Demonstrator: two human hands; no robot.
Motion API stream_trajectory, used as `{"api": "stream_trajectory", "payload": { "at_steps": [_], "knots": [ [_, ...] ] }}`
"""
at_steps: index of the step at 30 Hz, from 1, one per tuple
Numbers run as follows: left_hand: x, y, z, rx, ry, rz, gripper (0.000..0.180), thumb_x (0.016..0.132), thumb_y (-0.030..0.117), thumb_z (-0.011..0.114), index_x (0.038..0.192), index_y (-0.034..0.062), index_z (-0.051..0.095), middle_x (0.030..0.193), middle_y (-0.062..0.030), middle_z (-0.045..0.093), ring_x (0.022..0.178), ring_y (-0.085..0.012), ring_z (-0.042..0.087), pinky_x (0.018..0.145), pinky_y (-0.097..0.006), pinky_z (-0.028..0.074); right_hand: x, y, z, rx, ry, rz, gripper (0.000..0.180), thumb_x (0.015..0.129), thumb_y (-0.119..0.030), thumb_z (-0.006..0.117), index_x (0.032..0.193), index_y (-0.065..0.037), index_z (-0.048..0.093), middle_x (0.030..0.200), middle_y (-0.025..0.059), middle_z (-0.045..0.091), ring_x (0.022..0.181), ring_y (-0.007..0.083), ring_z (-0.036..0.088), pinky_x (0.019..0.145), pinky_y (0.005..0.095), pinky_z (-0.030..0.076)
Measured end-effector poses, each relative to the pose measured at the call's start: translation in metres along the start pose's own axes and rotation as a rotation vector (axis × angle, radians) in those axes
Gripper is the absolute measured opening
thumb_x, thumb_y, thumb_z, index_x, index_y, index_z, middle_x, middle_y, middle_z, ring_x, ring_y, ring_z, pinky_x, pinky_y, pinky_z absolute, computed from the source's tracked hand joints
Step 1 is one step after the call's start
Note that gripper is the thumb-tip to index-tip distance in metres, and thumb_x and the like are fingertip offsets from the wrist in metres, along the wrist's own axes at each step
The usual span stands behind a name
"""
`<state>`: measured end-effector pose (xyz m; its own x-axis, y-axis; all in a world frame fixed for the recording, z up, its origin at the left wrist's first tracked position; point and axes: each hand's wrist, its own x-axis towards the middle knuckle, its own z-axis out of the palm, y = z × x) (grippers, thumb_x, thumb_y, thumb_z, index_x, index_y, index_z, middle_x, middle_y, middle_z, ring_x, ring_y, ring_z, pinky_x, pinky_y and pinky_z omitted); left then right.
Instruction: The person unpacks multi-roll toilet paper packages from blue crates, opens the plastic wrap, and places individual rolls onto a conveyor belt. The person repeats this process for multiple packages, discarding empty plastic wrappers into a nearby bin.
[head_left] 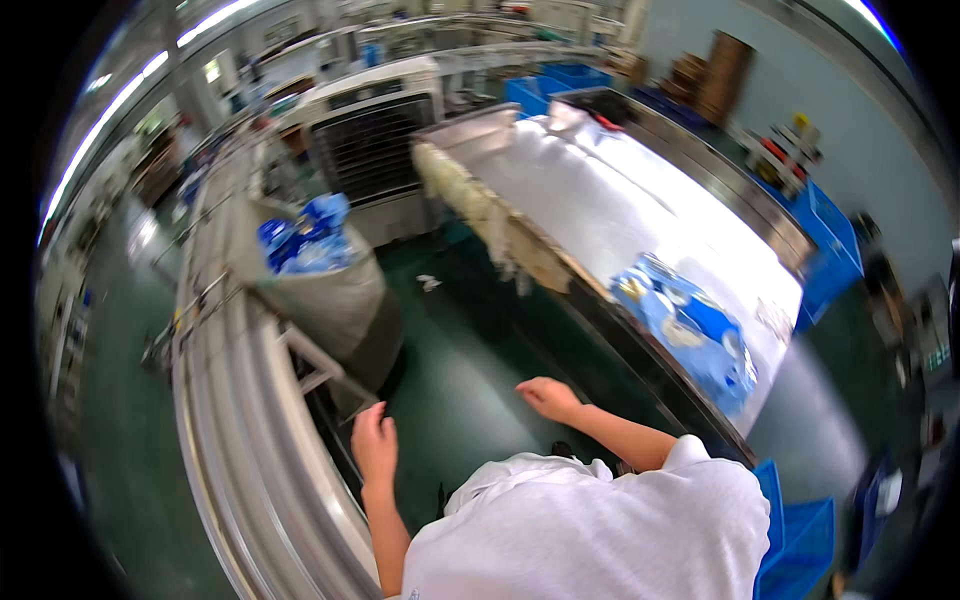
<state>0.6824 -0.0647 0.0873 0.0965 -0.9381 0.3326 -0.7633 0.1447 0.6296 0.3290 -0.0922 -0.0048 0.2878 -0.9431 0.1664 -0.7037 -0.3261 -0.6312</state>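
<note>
My left hand (374, 442) hangs beside the inner edge of the long grey metal conveyor or rail bench (235, 400), its fingers loosely apart and nothing in them. To the right, over the green floor, my right hand (549, 399) is in the air with fingers loosely bent, also holding nothing visible. Neither hand seems to touch anything. Beyond the right hand, a blue-and-white printed plastic bag or film pile (690, 325) lies on the shiny metal-topped table (640, 225). A big pale sack (335, 310) stands ahead of my left hand, with crumpled blue plastic packaging (305, 238) at its mouth.
A grey air cooler (370, 140) stands beyond the sack. Blue crates (828, 250) stand past the table's right end, and another blue crate (805, 540) is close by my right side. A white scrap (428, 283) lies on the floor. Cardboard (722, 80) leans at the far wall.
</note>
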Motion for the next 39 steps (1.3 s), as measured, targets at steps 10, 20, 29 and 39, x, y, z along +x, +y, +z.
{"api": "stream_trajectory", "payload": {
  "at_steps": [10,20,29,39],
  "knots": [
    [0.032,0.261,0.300,-0.118,-0.815,0.823,0.026,0.078,0.012,0.061,0.103,0.0084,0.058,0.100,-0.0089,0.059,0.095,-0.0283,0.056,0.082,-0.039,0.045,-0.205,0.274,-0.273,-0.305,0.903,0.612,0.016,0.084,-0.004,0.050,0.092,-0.002,0.064,0.085,0.0134,0.064,0.081,0.0292,0.061,0.071,0.0361,0.047],
    [0.003,0.413,0.498,0.078,-0.704,1.210,0.028,0.088,0.027,0.051,0.108,0.0082,0.058,0.104,-0.0130,0.060,0.098,-0.0318,0.056,0.097,-0.041,0.036,-0.269,0.320,-0.273,-0.146,0.186,1.009,0.034,0.068,-0.009,0.065,0.100,-0.008,0.053,0.098,0.0168,0.060,0.094,0.0347,0.058,0.079,0.0410,0.047],
    [0.048,0.437,0.628,0.267,-0.772,1.240,0.016,0.077,0.017,0.057,0.091,0.0113,0.062,0.118,-0.0120,0.051,0.109,-0.0300,0.049,0.089,-0.040,0.040,-0.248,0.383,-0.315,-0.510,-0.034,0.954,0.044,0.065,-0.021,0.073,0.108,-0.018,0.065,0.134,0.0262,0.035,0.125,0.0381,0.034,0.101,0.0407,0.034],
    [0.095,0.451,0.649,0.634,-0.984,1.488,0.049,0.048,0.024,0.080,0.095,0.0217,0.071,0.118,-0.0102,0.050,0.116,-0.0272,0.044,0.104,-0.043,0.028,-0.255,0.382,-0.322,-0.410,0.054,0.897,0.036,0.066,-0.034,0.074,0.095,-0.013,0.069,0.115,0.0199,0.052,0.106,0.0334,0.052,0.087,0.0383,0.045]
  ]
}}
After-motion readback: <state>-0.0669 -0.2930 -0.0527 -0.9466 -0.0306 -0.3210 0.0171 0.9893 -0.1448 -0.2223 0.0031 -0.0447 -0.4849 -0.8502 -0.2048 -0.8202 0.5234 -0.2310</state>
